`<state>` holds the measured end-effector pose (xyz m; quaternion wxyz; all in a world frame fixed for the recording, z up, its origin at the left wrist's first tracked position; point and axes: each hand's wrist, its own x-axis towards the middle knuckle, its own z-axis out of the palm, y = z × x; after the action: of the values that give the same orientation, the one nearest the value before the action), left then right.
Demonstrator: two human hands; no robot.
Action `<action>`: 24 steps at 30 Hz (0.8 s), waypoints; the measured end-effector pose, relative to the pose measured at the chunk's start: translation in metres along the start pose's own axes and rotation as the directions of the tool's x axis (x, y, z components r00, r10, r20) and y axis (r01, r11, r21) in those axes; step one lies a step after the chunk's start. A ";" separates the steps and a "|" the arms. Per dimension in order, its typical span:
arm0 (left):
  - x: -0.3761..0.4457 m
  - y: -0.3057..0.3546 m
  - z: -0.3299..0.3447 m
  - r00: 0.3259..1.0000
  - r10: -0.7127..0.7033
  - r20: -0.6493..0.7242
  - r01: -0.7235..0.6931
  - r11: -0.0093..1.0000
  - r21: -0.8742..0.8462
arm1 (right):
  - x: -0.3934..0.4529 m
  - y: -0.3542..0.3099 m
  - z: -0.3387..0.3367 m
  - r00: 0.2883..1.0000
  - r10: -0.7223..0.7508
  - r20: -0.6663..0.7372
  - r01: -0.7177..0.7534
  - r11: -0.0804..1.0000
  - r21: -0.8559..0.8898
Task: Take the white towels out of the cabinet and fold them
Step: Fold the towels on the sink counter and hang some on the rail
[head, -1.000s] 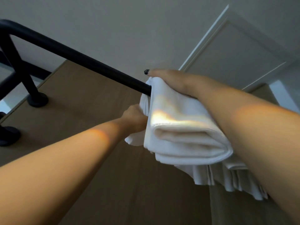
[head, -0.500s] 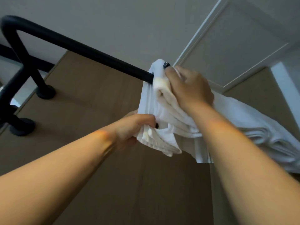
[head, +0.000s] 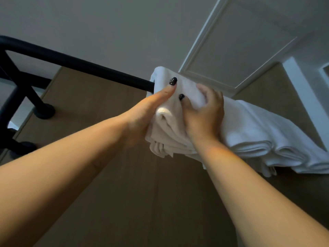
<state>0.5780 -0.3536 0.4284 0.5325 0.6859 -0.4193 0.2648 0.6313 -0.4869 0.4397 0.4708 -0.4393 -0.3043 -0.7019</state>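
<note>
Both hands are on the towels: left hand grips the bunched near end, right hand clamps down beside it. The white towels hang over the black rail, trailing off right.

Home closet, black rail, panelled door

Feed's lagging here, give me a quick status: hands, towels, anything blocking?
Both hands, left and right, grip the white towels. Bundle up against the black rail. Not yet folded.
</note>
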 end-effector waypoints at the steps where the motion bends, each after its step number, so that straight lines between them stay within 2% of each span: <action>1: 0.002 -0.001 0.001 0.998 -0.032 -0.046 0.032 0.999 0.013 | -0.005 0.002 -0.002 0.999 0.045 -0.005 -0.044 0.999 0.030; 4: 0.007 -0.011 -0.002 0.981 -0.096 -0.166 0.109 0.991 0.072 | -0.030 0.012 -0.008 0.965 0.258 0.038 -0.261 0.951 0.165; 6: 0.008 -0.021 -0.009 0.970 -0.092 -0.225 0.116 0.989 0.094 | -0.049 0.018 -0.010 0.900 0.426 0.088 -0.435 0.875 0.214; 8: 0.007 -0.028 -0.017 0.976 -0.074 -0.202 0.093 0.992 0.084 | -0.055 0.023 -0.012 0.798 0.584 0.151 -0.596 0.727 0.340; 10: 0.005 -0.033 -0.025 0.991 -0.068 -0.119 0.076 0.995 0.060 | -0.052 0.025 -0.014 0.692 0.677 0.250 -0.697 0.537 0.475; 13: 0.005 -0.041 -0.031 0.997 -0.072 -0.039 0.071 0.997 -0.017 | -0.055 0.023 -0.014 0.593 0.703 0.391 -0.755 0.318 0.573; 19: 0.001 -0.051 -0.020 0.993 -0.056 -0.102 0.047 0.995 -0.085 | -0.075 0.025 -0.005 0.474 0.795 0.379 -0.821 0.244 0.516; 22: -0.001 -0.048 -0.020 0.989 -0.079 -0.121 0.069 0.994 -0.090 | -0.079 0.032 -0.003 0.445 0.725 0.526 -0.851 0.161 0.499; 24: -0.003 -0.048 -0.018 0.987 -0.091 -0.130 0.077 0.991 -0.111 | -0.080 0.037 -0.001 0.459 0.620 0.636 -0.839 0.068 0.539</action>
<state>0.6191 -0.3312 0.4071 0.6059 0.6543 -0.3666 0.2653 0.6791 -0.4699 0.3670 0.8594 -0.3392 -0.3750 -0.0757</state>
